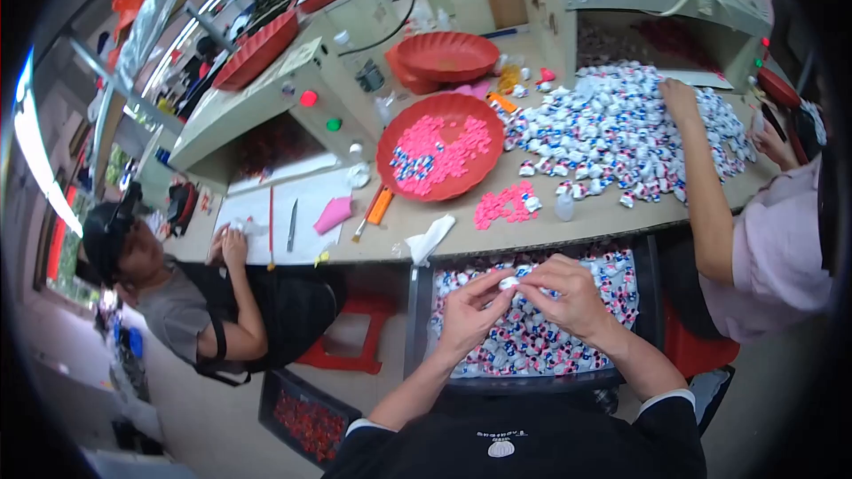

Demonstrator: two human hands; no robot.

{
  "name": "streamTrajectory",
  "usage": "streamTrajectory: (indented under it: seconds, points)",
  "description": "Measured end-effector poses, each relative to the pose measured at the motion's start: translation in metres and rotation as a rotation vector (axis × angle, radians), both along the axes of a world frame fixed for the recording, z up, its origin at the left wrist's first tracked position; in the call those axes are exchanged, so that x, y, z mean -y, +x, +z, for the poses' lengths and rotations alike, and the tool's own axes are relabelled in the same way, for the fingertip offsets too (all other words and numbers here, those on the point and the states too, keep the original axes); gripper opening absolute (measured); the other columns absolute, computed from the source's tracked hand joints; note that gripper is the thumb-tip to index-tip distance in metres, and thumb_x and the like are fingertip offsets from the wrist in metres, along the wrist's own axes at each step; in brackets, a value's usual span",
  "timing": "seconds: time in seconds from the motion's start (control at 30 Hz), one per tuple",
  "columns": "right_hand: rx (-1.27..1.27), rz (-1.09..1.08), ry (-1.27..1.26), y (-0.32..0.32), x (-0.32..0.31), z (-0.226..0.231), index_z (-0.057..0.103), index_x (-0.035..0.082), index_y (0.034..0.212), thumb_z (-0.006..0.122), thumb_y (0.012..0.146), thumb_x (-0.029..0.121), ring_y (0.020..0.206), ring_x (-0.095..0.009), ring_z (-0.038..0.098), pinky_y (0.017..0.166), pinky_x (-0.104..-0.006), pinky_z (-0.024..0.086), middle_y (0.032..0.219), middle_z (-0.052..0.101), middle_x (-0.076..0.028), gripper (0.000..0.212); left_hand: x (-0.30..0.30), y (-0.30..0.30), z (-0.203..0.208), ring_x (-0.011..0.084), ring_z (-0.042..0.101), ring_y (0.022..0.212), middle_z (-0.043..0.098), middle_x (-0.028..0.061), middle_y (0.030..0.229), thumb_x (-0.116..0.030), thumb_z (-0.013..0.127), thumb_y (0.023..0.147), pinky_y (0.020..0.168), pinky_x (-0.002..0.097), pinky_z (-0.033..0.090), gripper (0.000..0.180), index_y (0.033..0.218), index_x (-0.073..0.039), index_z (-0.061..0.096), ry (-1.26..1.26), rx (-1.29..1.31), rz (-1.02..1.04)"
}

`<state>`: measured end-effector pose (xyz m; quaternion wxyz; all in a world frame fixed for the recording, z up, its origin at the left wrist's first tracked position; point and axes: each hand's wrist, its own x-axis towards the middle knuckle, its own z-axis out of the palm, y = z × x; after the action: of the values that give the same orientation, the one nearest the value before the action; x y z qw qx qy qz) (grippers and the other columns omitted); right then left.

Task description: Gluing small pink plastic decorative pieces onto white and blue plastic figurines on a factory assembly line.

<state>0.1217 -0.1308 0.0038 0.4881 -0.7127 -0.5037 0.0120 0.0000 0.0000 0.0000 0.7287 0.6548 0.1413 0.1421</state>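
Observation:
My left hand and my right hand meet over a dark crate, pinching one small white figurine piece between their fingertips. Its finer shape is too small to make out. The crate below is filled with small white, blue and pink figurine pieces. Just beyond my hands, on the table, lies a loose cluster of small pink pieces. A red round tray behind it holds more pink pieces and some blue-and-white ones. A small translucent bottle stands right of the cluster.
A large heap of white pieces covers the table's right, where a co-worker's hand reaches in. Another person sits at left. A brush, an orange cutter and white tissue lie near the edge. A red-filled crate stands on the floor.

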Motion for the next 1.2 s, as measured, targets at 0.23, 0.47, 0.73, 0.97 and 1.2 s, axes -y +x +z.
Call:
streamTrajectory:
  seconds: [0.23, 0.47, 0.73, 0.97, 1.2]
  points:
    - [0.079, 0.085, 0.222, -0.021, -0.006, -0.037, 0.058, 0.001, 0.072, 0.062, 0.075, 0.014, 0.074, -0.027, 0.053, 0.067, -0.0381, 0.045, 0.073, 0.056, -0.010, 0.014, 0.001, -0.015, -0.027, 0.0093, 0.057, 0.070, 0.061, 0.0067, 0.084, 0.007, 0.061, 0.079, 0.070, 0.0222, 0.050, 0.026, 0.105, 0.008, 0.061, 0.069, -0.046, 0.207]
    - [0.023, 0.001, 0.293, -0.029, -0.005, -0.056, 0.063, 0.002, 0.075, 0.063, 0.072, 0.014, 0.072, -0.027, 0.053, 0.068, -0.0375, 0.044, 0.070, 0.055, -0.009, 0.013, -0.011, -0.012, -0.054, 0.0195, 0.061, 0.085, 0.059, 0.0180, 0.100, -0.004, 0.052, 0.088, 0.075, 0.0279, 0.054, 0.030, 0.113, 0.014, 0.051, -0.033, -0.029, 0.025]
    - [0.057, 0.076, 0.336, -0.027, 0.003, -0.057, 0.058, 0.001, 0.070, 0.059, 0.077, 0.009, 0.070, -0.028, 0.052, 0.066, -0.0382, 0.044, 0.071, 0.055, -0.011, 0.011, 0.006, -0.014, -0.034, 0.0180, 0.060, 0.088, 0.060, 0.0166, 0.100, -0.002, 0.056, 0.086, 0.077, 0.0258, 0.051, 0.031, 0.113, 0.014, 0.052, -0.084, -0.099, 0.037]
    - [-0.119, -0.033, 0.225, -0.008, 0.019, -0.030, 0.065, -0.001, 0.081, 0.069, 0.072, 0.001, 0.068, -0.023, 0.059, 0.059, -0.0316, 0.046, 0.075, 0.062, -0.010, 0.010, 0.010, 0.008, -0.027, 0.0082, 0.058, 0.080, 0.062, 0.0052, 0.093, 0.003, 0.059, 0.084, 0.072, 0.0200, 0.048, 0.034, 0.118, 0.006, 0.054, -0.170, -0.119, 0.036]
    - [-0.158, 0.025, 0.136, -0.006, 0.005, -0.029, 0.066, -0.001, 0.082, 0.068, 0.073, 0.001, 0.068, -0.021, 0.059, 0.059, -0.0300, 0.046, 0.076, 0.063, -0.009, 0.010, 0.001, 0.001, -0.037, 0.0194, 0.062, 0.091, 0.060, 0.0164, 0.107, 0.003, 0.057, 0.084, 0.081, 0.0305, 0.052, 0.033, 0.117, 0.008, 0.053, -0.241, -0.059, 0.046]
